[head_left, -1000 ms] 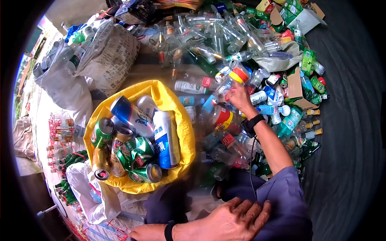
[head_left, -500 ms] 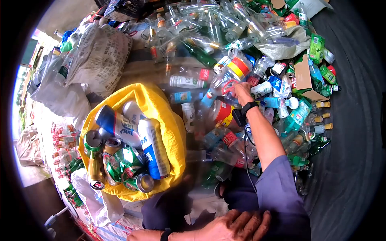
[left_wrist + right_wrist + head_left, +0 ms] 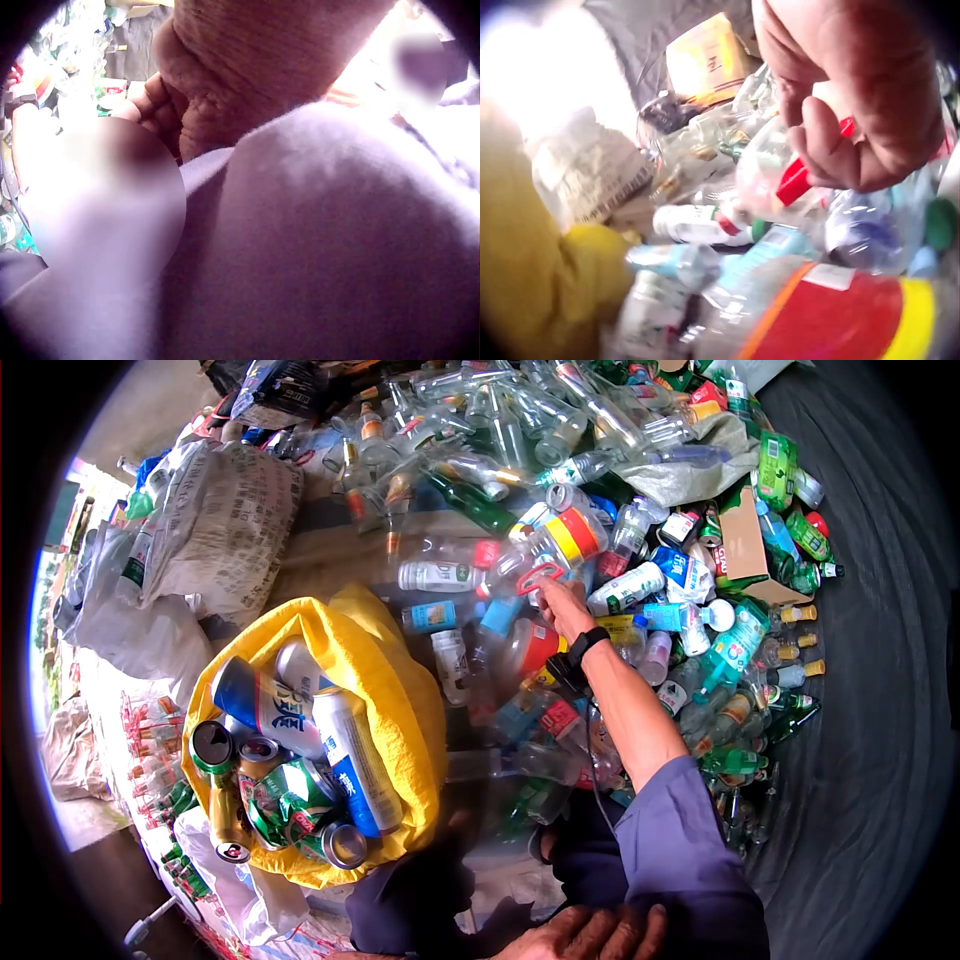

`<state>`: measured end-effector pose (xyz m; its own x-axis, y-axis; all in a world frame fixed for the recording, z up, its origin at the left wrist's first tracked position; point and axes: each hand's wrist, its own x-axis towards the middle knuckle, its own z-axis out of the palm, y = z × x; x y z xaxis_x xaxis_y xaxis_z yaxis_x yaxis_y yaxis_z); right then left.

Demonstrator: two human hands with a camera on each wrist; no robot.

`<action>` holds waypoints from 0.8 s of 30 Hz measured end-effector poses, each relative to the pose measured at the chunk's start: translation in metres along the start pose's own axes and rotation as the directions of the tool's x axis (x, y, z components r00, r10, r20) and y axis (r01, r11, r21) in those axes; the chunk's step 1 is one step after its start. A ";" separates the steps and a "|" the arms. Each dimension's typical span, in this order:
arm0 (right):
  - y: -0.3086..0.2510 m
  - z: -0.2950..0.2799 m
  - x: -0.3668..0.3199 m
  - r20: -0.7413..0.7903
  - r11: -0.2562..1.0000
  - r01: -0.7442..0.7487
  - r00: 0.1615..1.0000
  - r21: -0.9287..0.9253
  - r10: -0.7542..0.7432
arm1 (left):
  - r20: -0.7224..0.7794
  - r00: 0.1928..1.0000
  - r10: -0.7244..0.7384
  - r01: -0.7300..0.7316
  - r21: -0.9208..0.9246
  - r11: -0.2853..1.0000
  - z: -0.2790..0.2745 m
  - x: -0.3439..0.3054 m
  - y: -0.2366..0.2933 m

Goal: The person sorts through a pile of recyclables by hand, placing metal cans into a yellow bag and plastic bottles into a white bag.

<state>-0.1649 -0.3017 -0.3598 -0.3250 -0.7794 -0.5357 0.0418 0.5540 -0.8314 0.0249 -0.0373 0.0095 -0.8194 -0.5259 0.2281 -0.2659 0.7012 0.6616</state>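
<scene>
While the right hand (image 3: 565, 608) curls its fingers round a red handle (image 3: 541, 576), the clear bottle (image 3: 577, 536) with a red-and-yellow label lies at that hand's fingertips, among other plastic bottles in the pile. The left hand (image 3: 597, 937), its fingers loosely bent and seemingly holding nothing, rests beside the purple sleeve (image 3: 680, 810) at the bottom of the head view. Left of the pile is a yellow sack (image 3: 412, 710), its mouth spread around 2 blue-and-white cans (image 3: 357, 760) and a crushed green can (image 3: 292, 803). Between sack and handle lies a white bottle (image 3: 437, 576). Glass bottles (image 3: 505, 425) fill the far side; a cardboard piece (image 3: 740, 545) stands to the right, near a dark sheet (image 3: 860, 660).
</scene>
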 end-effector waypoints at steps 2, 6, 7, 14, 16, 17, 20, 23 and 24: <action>0.002 -0.001 0.003 -0.045 0.975 -0.063 0.996 0.215 0.074 | -0.004 1.000 0.014 -0.014 0.014 1.000 0.000 0.004 -0.001; 0.008 0.011 0.011 -0.058 0.988 -0.077 0.995 0.133 0.086 | 0.012 1.000 0.002 -0.002 0.034 0.999 0.005 0.008 -0.001; 0.006 0.014 0.010 -0.060 0.987 -0.080 0.994 0.137 0.089 | 0.017 1.000 0.003 -0.003 0.033 0.999 0.005 0.009 -0.002; 0.030 0.020 0.021 0.026 0.948 -0.054 0.999 0.314 0.048 | 0.049 0.999 0.011 -0.015 0.076 0.997 0.003 0.012 -0.004; 0.033 0.018 0.020 0.019 0.975 0.142 0.990 -0.173 -0.141 | 0.067 0.997 0.021 -0.026 0.076 0.997 0.003 0.012 -0.005; 0.035 0.019 0.018 0.015 0.974 0.144 0.989 -0.174 -0.144 | 0.052 0.998 0.025 -0.029 0.084 0.996 0.003 0.014 -0.006; 0.048 0.026 -0.005 -0.019 0.853 0.476 0.871 -0.214 -0.491 | 0.032 0.999 0.037 -0.041 0.115 0.993 0.006 0.014 -0.007; 0.067 0.020 0.001 0.301 0.798 0.570 0.809 -0.197 -0.504 | 0.043 0.998 0.046 -0.051 0.131 0.990 0.009 0.013 -0.005; 0.046 0.011 -0.015 0.435 0.809 0.560 0.782 -0.178 -0.445 | 0.057 0.997 0.046 -0.053 0.124 0.991 0.010 0.013 -0.005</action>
<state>-0.1474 -0.2678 -0.3917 0.1383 -0.9839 -0.1129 -0.3167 0.0641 -0.9464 0.0108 -0.0428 0.0019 -0.8583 -0.4648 0.2175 -0.2832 0.7825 0.5546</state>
